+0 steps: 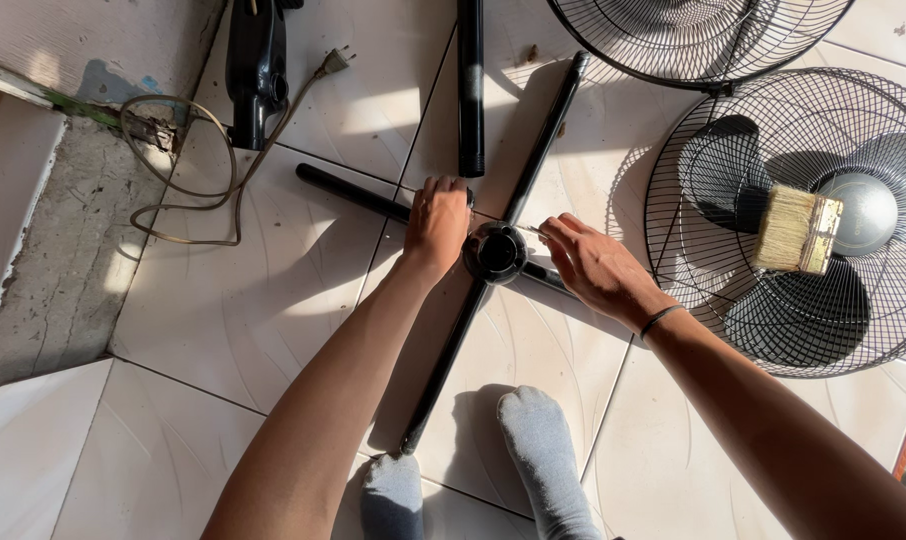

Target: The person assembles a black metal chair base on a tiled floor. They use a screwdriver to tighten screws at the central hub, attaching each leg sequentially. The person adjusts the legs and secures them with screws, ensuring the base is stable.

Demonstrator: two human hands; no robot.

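**Hands at the hub of a fan's cross base**

White floor tiles (273,300) catch hard, slanting sunlight, with a rough concrete step (63,240) along the left. In the middle of the floor lies a black cross base (453,340), its long bars crossing at a round hub (496,253) with an open socket facing up.

The left hand (437,222) rests on top of the crossing just left of the hub, fingers curled down over the bar and pressed together on it. The right hand (595,268) sits just right of the hub, thumb and fingers pinched shut on a thin metal pin or screw (531,230) whose tip points toward the hub. What exactly that slim piece is, I cannot tell.

The base looks like stiff metal tube: rigid, fairly weighty, smooth-painted and likely a bit slick, so the crossing beside the hub seems the steadiest place to hold it down. The little pin would be light and easy to drop, best kept in a fingertip pinch.

Farther off, a black pole (471,90) lies pointing away, a motor housing (256,60) with its cable (188,190) sits at far left, and two wire fan guards (803,220) lie to the right, a paintbrush (798,230) resting on the nearer one. Two grey-socked feet (543,450) stand near.
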